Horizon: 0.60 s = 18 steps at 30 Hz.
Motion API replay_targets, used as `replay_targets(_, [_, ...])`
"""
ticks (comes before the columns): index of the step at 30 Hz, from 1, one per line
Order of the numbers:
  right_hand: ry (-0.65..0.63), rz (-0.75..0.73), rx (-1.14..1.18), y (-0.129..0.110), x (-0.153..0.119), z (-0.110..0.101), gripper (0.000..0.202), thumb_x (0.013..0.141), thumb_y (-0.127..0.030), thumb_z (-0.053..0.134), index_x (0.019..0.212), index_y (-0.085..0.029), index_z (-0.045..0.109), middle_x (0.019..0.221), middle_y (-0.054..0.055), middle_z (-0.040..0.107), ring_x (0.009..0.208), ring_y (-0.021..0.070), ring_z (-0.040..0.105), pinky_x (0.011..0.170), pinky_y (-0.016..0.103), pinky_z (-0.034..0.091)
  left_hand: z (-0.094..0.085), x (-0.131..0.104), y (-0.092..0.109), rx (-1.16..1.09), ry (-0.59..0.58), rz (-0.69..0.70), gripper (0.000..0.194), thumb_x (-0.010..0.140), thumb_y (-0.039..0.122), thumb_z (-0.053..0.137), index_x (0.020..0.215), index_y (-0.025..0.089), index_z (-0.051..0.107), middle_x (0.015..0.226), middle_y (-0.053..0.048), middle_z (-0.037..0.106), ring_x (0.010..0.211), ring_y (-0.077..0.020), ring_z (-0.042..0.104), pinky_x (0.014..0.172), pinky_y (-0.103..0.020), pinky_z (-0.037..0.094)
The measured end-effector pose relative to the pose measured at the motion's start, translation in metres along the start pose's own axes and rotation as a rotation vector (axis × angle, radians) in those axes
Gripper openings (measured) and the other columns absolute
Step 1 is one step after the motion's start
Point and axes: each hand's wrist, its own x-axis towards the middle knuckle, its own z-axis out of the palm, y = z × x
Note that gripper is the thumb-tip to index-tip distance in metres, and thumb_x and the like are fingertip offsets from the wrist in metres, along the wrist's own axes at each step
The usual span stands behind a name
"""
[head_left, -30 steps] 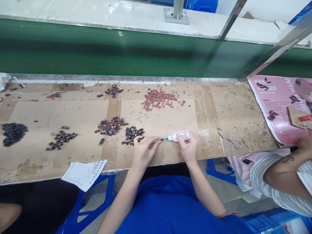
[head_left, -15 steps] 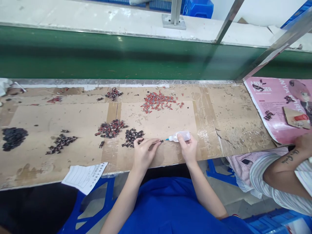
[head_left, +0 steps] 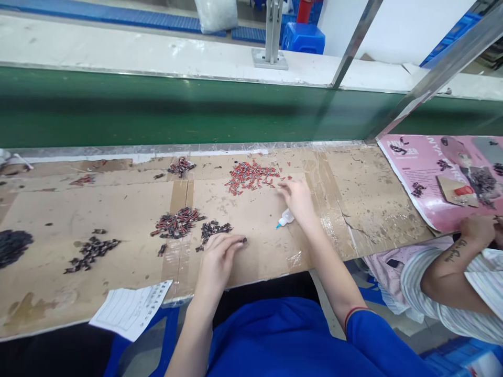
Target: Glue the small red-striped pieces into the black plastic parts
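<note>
Between the fingertips of my left hand (head_left: 221,254) is a small black part (head_left: 244,240), held just right of a pile of black parts (head_left: 214,230). My right hand (head_left: 295,196) reaches to the right edge of a pile of small red parts (head_left: 249,175); its fingers are bent and slightly apart, with nothing visible in them. A small translucent bottle with a blue tip (head_left: 285,218) lies on the cardboard below my right hand, partly hidden by the wrist. Left of the black pile lies a heap of red and black pieces (head_left: 178,223).
More dark parts (head_left: 92,252) and a black heap (head_left: 13,247) lie on the left. A paper slip (head_left: 131,310) overhangs the front edge. At right, another person's hands (head_left: 477,230) are by a pink poster (head_left: 416,209). A green barrier (head_left: 176,115) runs behind the cardboard.
My right hand has let go of the bottle, now lying down, and has moved up to the red pile. My left hand still holds the black part. The camera view has shifted.
</note>
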Motion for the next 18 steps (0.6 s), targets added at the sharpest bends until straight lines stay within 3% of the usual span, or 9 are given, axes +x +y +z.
replay_targets(3, [-0.204,-0.003,-0.115,-0.011,0.032,0.007,0.019,0.092,-0.02,0.055,0.1,-0.018,0.072,0.1,0.01,0.074,0.099,0.0239,0.064,0.087,0.032,0.047,-0.004,0.0,0.005,-0.043,0.009,-0.03,0.019,0.088,0.033,0.055,0.08,0.025,0.071,0.08,-0.003,0.073,0.083,-0.0218,0.063,0.078,-0.036,0.05])
replay_targets(6, [-0.28,0.004,-0.184,-0.018,0.04,0.01,0.015,0.09,-0.018,0.058,0.097,-0.014,0.07,0.095,0.013,0.074,0.09,0.0239,0.067,0.08,0.03,0.049,-0.006,0.001,0.013,-0.116,0.026,-0.086,0.018,0.086,0.033,0.056,0.078,0.025,0.069,0.082,-0.004,0.072,0.087,-0.0224,0.064,0.081,-0.037,0.051])
replay_targets(13, [-0.24,-0.13,-0.243,-0.025,0.021,0.007,0.033,0.089,0.004,0.039,0.11,-0.006,0.063,0.116,0.024,0.065,0.116,0.0285,0.058,0.095,0.038,0.046,0.003,0.009,0.029,-0.39,0.129,-0.397,0.021,0.075,0.039,0.068,0.082,0.02,0.074,0.086,-0.007,0.076,0.083,-0.0213,0.071,0.083,-0.036,0.056])
replay_targets(16, [-0.192,-0.213,-0.148,-0.021,0.016,0.007,0.03,0.085,0.005,0.046,0.1,-0.011,0.067,0.108,0.02,0.069,0.11,0.0277,0.061,0.097,0.04,0.046,0.007,0.014,0.034,-0.491,0.163,-0.494,0.027,0.071,0.04,0.072,0.085,0.018,0.076,0.087,-0.009,0.077,0.081,-0.0225,0.073,0.082,-0.038,0.058])
replay_targets(18, [-0.175,-0.257,0.059,-0.018,0.006,0.008,0.023,0.084,0.0,0.054,0.088,-0.016,0.07,0.096,0.013,0.073,0.099,0.0254,0.066,0.095,0.041,0.049,0.009,0.016,0.038,-0.512,0.205,-0.517,0.028,0.069,0.04,0.073,0.085,0.018,0.076,0.086,-0.009,0.078,0.08,-0.023,0.073,0.083,-0.039,0.058])
